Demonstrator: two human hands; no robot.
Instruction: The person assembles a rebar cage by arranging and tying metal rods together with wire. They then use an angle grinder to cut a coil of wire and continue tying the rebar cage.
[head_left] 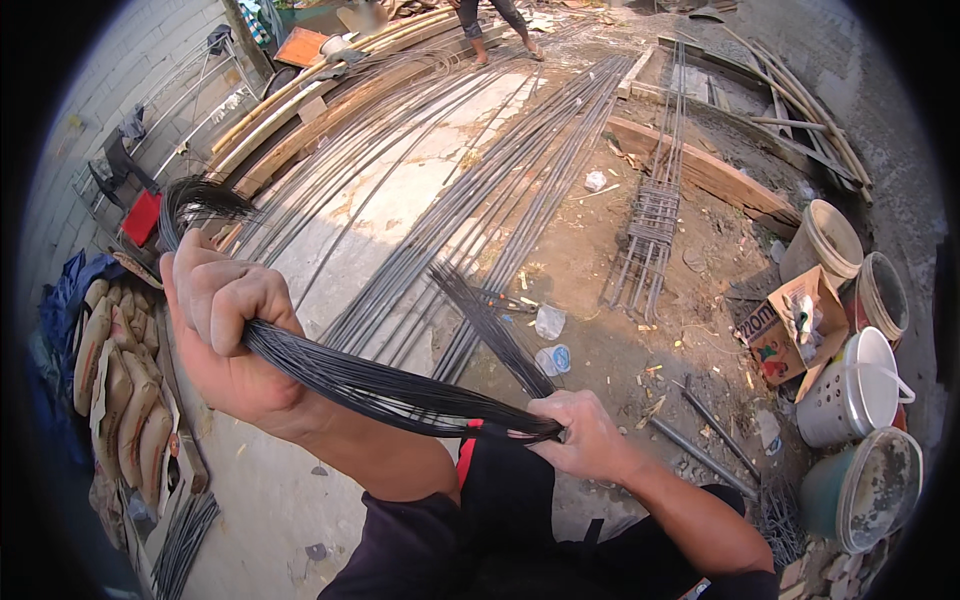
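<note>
A thick bundle of thin black binding wire sags between my two hands. My left hand, raised at the left, is wrapped round it, and a looped end of the bundle curls out above that fist. Lower and nearer my body, my right hand is closed on the other end of the bundle. Straight cut tips of the wire stick out past the right hand toward the far left. Behind the wire, long steel reinforcing bars lie on the ground, running away from me.
At the right stand several buckets and an open cardboard box. A tied rebar cage lies near a wooden plank. Stacked sacks are at the left. Far off, a person's legs show beside the bars.
</note>
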